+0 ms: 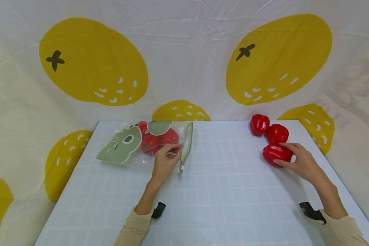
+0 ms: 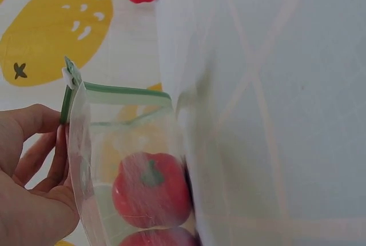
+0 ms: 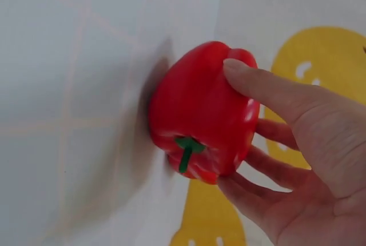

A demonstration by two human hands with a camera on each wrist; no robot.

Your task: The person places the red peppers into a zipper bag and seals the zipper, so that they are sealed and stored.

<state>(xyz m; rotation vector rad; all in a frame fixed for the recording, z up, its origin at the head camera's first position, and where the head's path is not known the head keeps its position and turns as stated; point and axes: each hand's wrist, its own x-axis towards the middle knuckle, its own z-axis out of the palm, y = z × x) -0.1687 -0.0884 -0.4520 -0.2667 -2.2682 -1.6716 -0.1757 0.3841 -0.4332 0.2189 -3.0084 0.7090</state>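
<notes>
A clear zip bag [image 1: 187, 141] with a green dinosaur print lies at the table's left rear, several red bell peppers [image 1: 150, 143] inside it. My left hand [image 1: 166, 163] pinches the bag's edge near its green zip opening; in the left wrist view, the fingers [image 2: 48, 119] hold the upper rim and the mouth stands somewhat apart. On the right, my right hand [image 1: 305, 165] grips a red bell pepper [image 1: 275, 154] between thumb and fingers. Its green stem [image 3: 186, 153] shows in the right wrist view. That pepper's shadow falls on the table beside it.
Behind the held pepper are two more red bell peppers, one [image 1: 277, 133] close to it and another [image 1: 259, 124] by the table's rear edge. The pale gridded table [image 1: 221, 191] meets a hanging cloth [image 1: 187, 61] with yellow fruit prints.
</notes>
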